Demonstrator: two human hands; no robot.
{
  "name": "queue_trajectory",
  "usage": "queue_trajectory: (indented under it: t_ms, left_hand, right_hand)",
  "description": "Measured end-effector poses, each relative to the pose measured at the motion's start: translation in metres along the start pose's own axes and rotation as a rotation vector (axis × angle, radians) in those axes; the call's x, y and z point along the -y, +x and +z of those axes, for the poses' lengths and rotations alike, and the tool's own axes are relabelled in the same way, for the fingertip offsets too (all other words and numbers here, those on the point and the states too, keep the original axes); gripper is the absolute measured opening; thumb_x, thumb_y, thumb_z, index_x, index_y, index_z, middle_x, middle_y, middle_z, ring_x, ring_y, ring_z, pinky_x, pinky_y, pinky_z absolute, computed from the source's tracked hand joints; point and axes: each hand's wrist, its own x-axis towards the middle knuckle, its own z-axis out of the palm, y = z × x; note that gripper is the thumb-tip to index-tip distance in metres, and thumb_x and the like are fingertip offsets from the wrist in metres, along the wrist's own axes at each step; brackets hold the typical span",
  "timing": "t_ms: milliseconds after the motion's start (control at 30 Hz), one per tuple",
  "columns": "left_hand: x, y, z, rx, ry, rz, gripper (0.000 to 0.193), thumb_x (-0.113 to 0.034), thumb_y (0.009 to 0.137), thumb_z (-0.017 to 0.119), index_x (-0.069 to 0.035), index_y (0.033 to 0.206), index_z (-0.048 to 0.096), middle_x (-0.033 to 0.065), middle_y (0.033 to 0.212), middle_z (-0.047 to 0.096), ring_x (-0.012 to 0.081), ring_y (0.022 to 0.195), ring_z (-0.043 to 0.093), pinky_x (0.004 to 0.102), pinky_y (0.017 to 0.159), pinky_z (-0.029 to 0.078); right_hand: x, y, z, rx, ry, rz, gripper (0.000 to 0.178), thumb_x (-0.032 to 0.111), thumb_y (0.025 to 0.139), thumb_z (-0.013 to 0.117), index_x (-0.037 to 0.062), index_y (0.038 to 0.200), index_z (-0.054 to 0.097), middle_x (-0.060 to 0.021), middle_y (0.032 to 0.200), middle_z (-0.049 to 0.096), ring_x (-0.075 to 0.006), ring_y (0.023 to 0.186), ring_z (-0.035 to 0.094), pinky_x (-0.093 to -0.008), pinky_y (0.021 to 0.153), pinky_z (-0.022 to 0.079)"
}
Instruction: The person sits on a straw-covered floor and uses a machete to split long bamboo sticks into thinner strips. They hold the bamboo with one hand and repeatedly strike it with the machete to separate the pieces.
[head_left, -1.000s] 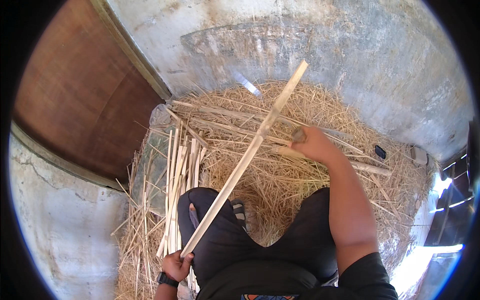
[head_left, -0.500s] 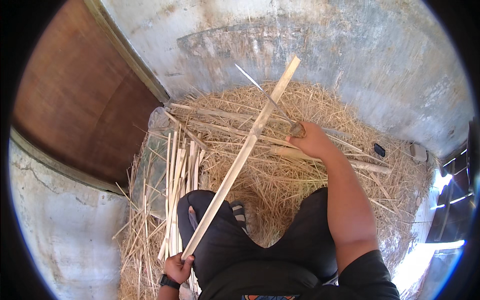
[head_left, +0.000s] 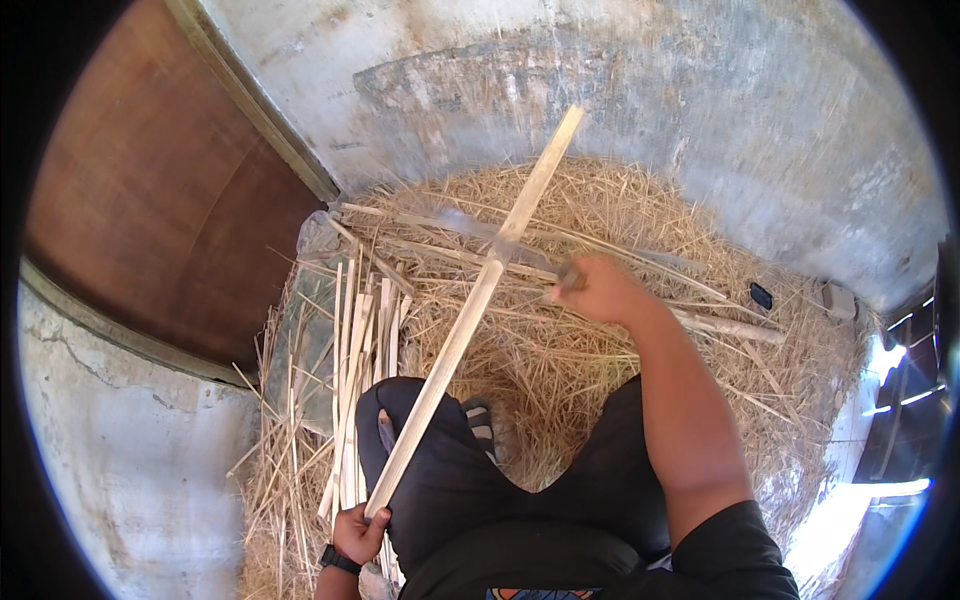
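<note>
A long pale split-bamboo strip (head_left: 446,368) slants across my left thigh, its far end raised toward the wall. My left hand (head_left: 358,535) is closed around its near end, thumb on top. In my right hand (head_left: 604,288) is the handle of a machete (head_left: 530,259), gripped in a fist. The blade, smeared by motion, lies across the strip around its middle and points left; whether it touches or only passes over the strip I cannot tell.
Cut strips (head_left: 352,390) lie piled beside my left knee. Longer bamboo pieces (head_left: 730,327) rest on straw-like shavings (head_left: 540,400) covering the floor. A small black object (head_left: 761,295) and a block (head_left: 839,301) sit at right. Beyond stand a wall (head_left: 640,110) and a brown door (head_left: 170,200).
My right hand has swung the machete down and a little left and nearer, along the strip. The strip's far end has shifted slightly left; my left hand has stayed in place.
</note>
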Motion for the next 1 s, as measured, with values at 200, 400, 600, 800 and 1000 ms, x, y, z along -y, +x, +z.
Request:
queue_trajectory:
  t_ms: [200,400,600,800,1000]
  left_hand:
    - [0.017,0.000,-0.001,0.027,-0.051,-0.015,0.054,-0.048,0.092,0.070,0.005,0.088,0.070,0.0059,0.054,0.060,0.0113,0.051,0.056,0.0321,0.049,0.045]
    - [0.026,0.002,0.003,0.037,-0.038,0.006,0.053,-0.048,0.092,0.070,0.005,0.089,0.070,0.0051,0.055,0.060,0.0109,0.050,0.055,0.0319,0.048,0.044]
    - [0.002,0.002,0.001,0.014,-0.044,0.040,0.052,-0.048,0.093,0.069,0.004,0.091,0.071,0.0031,0.056,0.060,0.0091,0.050,0.052,0.0293,0.049,0.042]
    - [0.017,0.001,0.001,0.048,-0.075,0.005,0.051,-0.046,0.093,0.070,0.005,0.092,0.071,0.0039,0.059,0.062,0.0078,0.054,0.055,0.0294,0.050,0.045]
    - [0.019,-0.001,0.001,0.049,-0.128,-0.027,0.052,-0.045,0.093,0.070,0.007,0.094,0.070,0.0024,0.060,0.061,0.0071,0.055,0.053,0.0284,0.051,0.044]
  right_hand:
    - [0.000,-0.007,0.001,-0.019,-0.023,-0.065,0.035,0.036,0.085,0.073,0.0088,0.107,0.070,-0.0167,0.090,0.071,-0.0320,0.090,0.069,-0.0446,0.080,0.053]
    - [0.036,-0.032,0.009,0.099,-0.222,-0.289,0.037,0.037,0.082,0.079,0.0075,0.103,0.069,-0.0118,0.075,0.067,-0.0266,0.073,0.066,-0.0434,0.071,0.052]
    - [-0.004,-0.008,-0.029,-0.261,0.036,0.083,0.039,0.038,0.084,0.078,0.0047,0.102,0.068,-0.0110,0.075,0.067,-0.0251,0.073,0.065,-0.0419,0.069,0.050]
    - [0.009,-0.020,0.003,-0.017,-0.050,-0.152,0.040,0.039,0.083,0.078,0.0050,0.102,0.068,-0.0107,0.073,0.064,-0.0248,0.070,0.063,-0.0401,0.066,0.049]
    - [0.032,-0.032,-0.005,0.001,0.023,-0.247,0.041,0.040,0.079,0.082,0.0059,0.099,0.071,-0.0099,0.073,0.063,-0.0216,0.068,0.061,-0.0389,0.064,0.048]
